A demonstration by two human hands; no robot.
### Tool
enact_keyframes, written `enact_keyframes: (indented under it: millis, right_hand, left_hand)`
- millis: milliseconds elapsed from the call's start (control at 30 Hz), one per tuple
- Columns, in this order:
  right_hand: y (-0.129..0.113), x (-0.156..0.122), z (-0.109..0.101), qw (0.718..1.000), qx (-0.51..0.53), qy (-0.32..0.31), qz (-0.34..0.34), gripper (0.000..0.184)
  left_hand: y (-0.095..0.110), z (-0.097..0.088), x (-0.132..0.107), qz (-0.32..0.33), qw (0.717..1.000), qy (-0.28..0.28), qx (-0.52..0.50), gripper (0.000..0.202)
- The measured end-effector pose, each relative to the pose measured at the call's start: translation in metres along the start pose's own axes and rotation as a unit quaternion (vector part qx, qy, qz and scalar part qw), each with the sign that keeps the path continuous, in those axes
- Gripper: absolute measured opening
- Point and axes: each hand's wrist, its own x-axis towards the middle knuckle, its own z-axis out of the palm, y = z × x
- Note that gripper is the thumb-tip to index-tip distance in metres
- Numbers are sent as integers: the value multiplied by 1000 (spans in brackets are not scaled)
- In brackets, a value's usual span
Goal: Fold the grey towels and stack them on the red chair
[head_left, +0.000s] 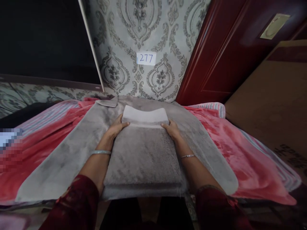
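A grey plush mat (145, 156), folded into a rectangular pad, lies in front of me. Its far end is turned up and shows a pale underside (145, 115). My left hand (118, 127) grips the left corner of that turned-up end, thumb on top and fingers mostly hidden behind. At the opposite corner, my right hand (171, 128) pinches the same end in a like way. Beneath the pad spreads a larger grey plush cloth (69, 150), with a small corner flap (109, 102) folded over at its far left.
A red blanket (251, 153) with a striped edge lies under the grey cloth on both sides. A dark screen (45, 38) stands at the left. The patterned wall (165, 19) bears a card marked 277 (146, 58). A red door (223, 48) and a cardboard box (271, 102) stand right.
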Motion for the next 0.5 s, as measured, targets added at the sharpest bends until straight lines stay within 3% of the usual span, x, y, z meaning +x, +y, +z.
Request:
enact_keyframes:
  millis: [100, 167, 300, 400, 500]
  right_hand:
    - [-9, 8, 0, 999, -19, 27, -21, 45]
    - [-12, 13, 1, 998, -46, 40, -18, 48]
    - [-10, 11, 6, 994, -106, 39, 7, 49]
    - [-12, -3, 6, 990, -140, 25, 12, 52]
    - [-20, -26, 5, 978, -204, 0, -37, 59]
  left_hand:
    - [7, 2, 10, 43, 999, 28, 19, 83]
    - [12, 6, 18, 56, 989, 52, 131, 77]
    - [16, 18, 22, 14, 925, 93, 369, 69]
    - [21, 27, 9, 10, 908, 86, 409, 63]
    - [28, 38, -18, 77, 862, 19, 501, 64]
